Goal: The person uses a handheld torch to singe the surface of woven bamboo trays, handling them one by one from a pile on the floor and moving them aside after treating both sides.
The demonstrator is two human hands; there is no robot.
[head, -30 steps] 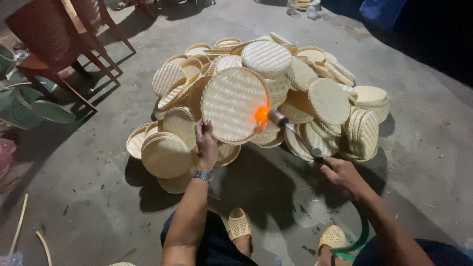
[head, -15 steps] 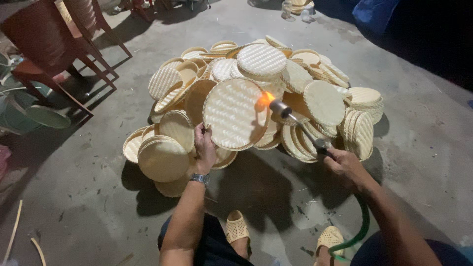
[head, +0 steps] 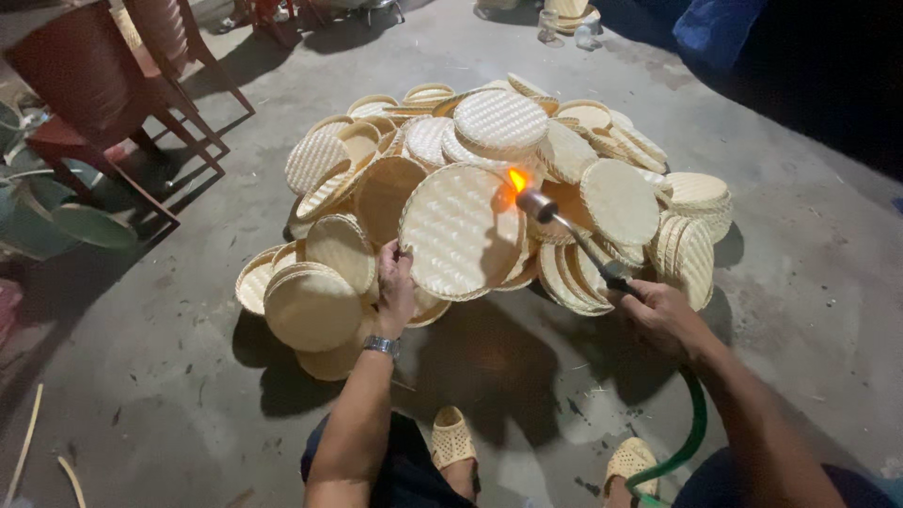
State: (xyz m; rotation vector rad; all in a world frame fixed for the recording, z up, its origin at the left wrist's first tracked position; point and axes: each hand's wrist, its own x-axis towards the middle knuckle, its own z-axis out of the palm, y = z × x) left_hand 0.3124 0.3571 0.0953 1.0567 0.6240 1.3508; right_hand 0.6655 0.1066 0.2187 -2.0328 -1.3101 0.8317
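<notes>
Our left hand [head: 395, 287] grips a woven tray [head: 459, 230]; our right hand [head: 663, 315] clasps a lit torch [head: 564, 226]. Grey concrete floor [head: 169, 395]; red chairs [head: 103, 85] at ten o'clock.

Grey concrete floor [head: 141, 414] bears heap of round woven trays [head: 499, 122], red chairs [head: 85, 85], green hose [head: 691, 433].

I saw red chairs [head: 89, 89] standing at the upper left on the grey concrete floor [head: 141, 414]. Green leaves [head: 56, 221] lay beside them. Two thin cane strips [head: 28, 442] rested at the lower left. Pale woven sandals [head: 453, 437] showed below.
</notes>
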